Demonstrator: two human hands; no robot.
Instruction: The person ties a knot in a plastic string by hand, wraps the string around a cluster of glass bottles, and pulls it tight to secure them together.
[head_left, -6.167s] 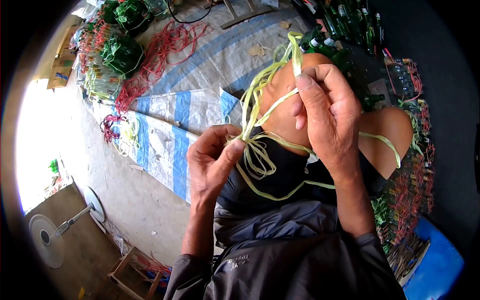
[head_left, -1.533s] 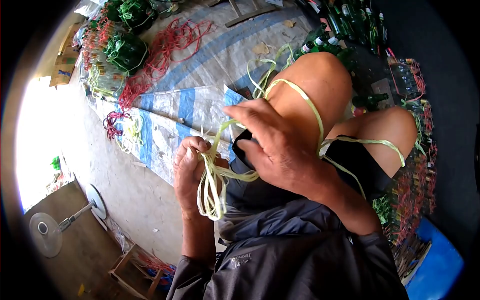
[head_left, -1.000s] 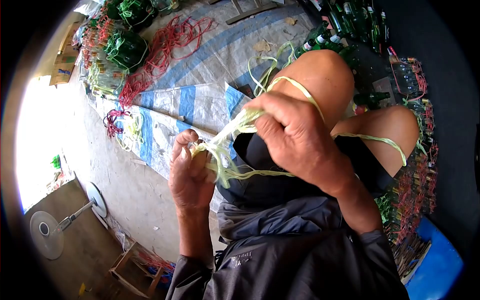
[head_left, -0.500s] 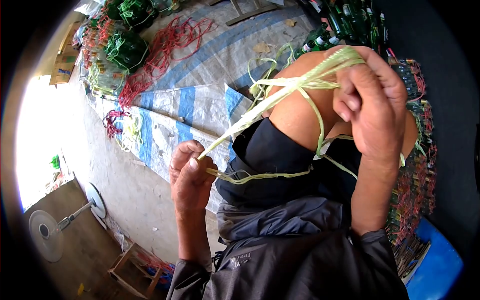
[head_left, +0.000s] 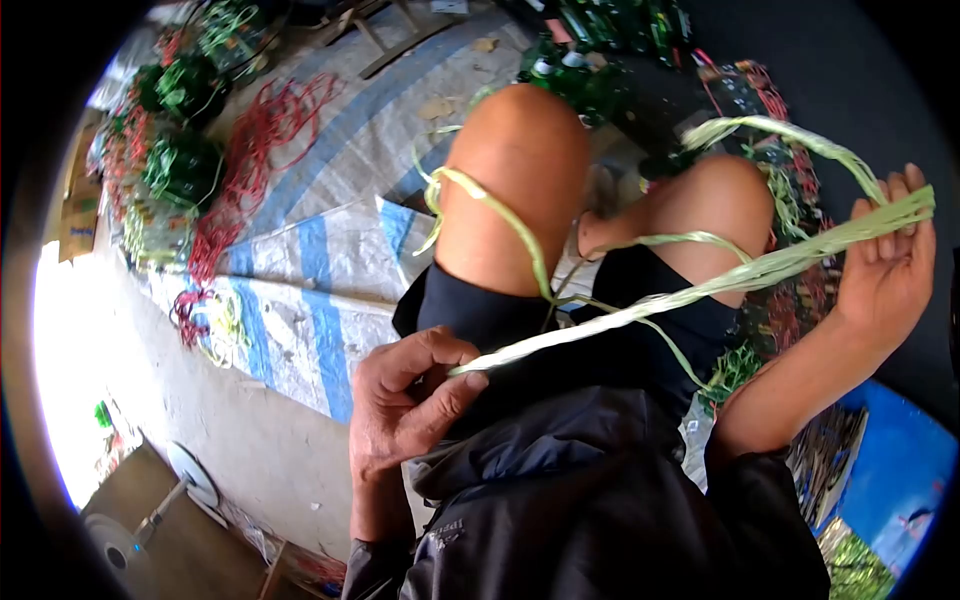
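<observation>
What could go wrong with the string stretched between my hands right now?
The stretched bundle might slip from your left hand, which pinches it between thumb and fingers. The loose string lying across your legs could snag or tangle with it if you shift.

A blue-and-white striped tarpaulin [head_left: 345, 250] over the concrete floor [head_left: 300, 455] carries a red twine tangle [head_left: 232, 190], pale-yellow twine [head_left: 222, 322] near it.

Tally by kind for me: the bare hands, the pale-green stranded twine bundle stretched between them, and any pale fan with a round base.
Bare left hand and right hand: 2
Twine bundle: 1
Fan: 1
Total: 4
</observation>
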